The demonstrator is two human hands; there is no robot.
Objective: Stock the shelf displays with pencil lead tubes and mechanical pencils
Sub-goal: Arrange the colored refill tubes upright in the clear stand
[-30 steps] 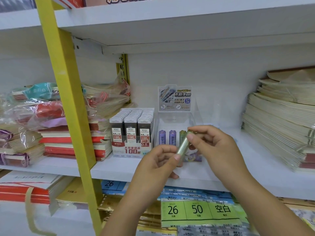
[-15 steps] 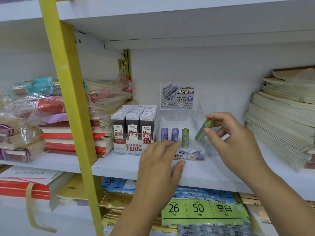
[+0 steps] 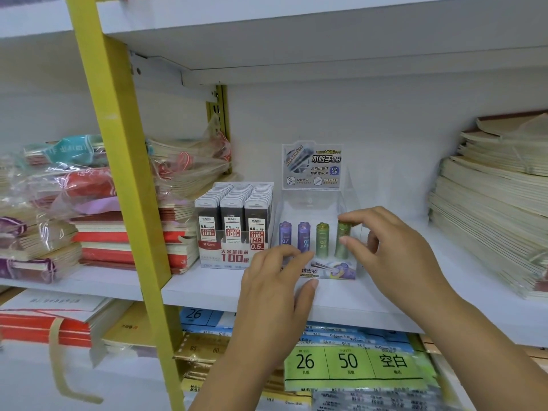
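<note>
Fourth along, pinching the green lead tube (image 3: 343, 244) upright in the grip of the right hand (image 3: 394, 253), just right of three standing tubes (image 3: 304, 240); resting the released left hand (image 3: 275, 280) on the display (image 3: 335, 269).

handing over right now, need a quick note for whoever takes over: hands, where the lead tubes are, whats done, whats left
Left hand: open, fingers resting on the front of the clear plastic display box.
Right hand: pinches a green glittery lead tube, upright at the right end of the front row.
Done: two purple lead tubes and one plain green lead tube stand to its left.
Left: let go of the tube. The space behind the row looks unfilled, so more tubes probably go in. No mechanical pencils in view.
</note>
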